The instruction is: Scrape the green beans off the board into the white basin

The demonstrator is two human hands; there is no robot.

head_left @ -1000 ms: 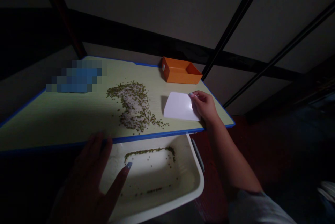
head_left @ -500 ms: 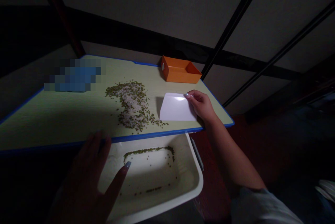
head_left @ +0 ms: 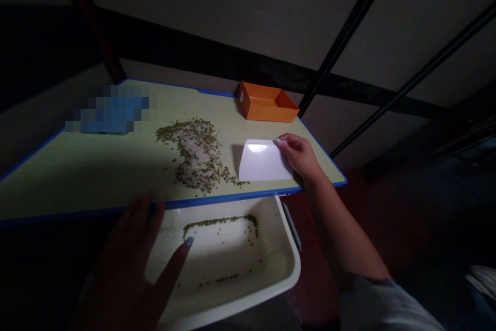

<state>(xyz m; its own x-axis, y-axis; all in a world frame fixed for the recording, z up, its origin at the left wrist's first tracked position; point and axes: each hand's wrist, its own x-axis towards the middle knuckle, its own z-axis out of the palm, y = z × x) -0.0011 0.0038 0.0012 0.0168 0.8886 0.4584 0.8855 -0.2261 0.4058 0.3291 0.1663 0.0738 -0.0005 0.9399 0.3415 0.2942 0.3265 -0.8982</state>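
Observation:
My right hand (head_left: 298,154) is closed on the upper right edge of a white plastic scraper (head_left: 263,160). The scraper's lower edge is at the table top, close to the front edge. Left of it lies a loose pile of small green beans mixed with white grains (head_left: 191,155); a thin trail of beans runs towards the scraper's lower left corner. My left hand (head_left: 135,253), dark and partly in shadow, has its fingers apart near the table's front edge. Its thumb reaches over a white plastic bin (head_left: 289,279), which holds green beans along its inner bottom edges.
The pale green table (head_left: 116,166) has a blue rim. An orange open box (head_left: 271,109) stands at its back right. A blue blurred-out item (head_left: 112,115) lies at the back left. Panelled walls rise behind, and a reddish floor (head_left: 318,279) shows at right.
The scraper has shifted very slightly to the right and towards me, and the bright patch on it has moved left. The left hand, the pile and the bin look the same.

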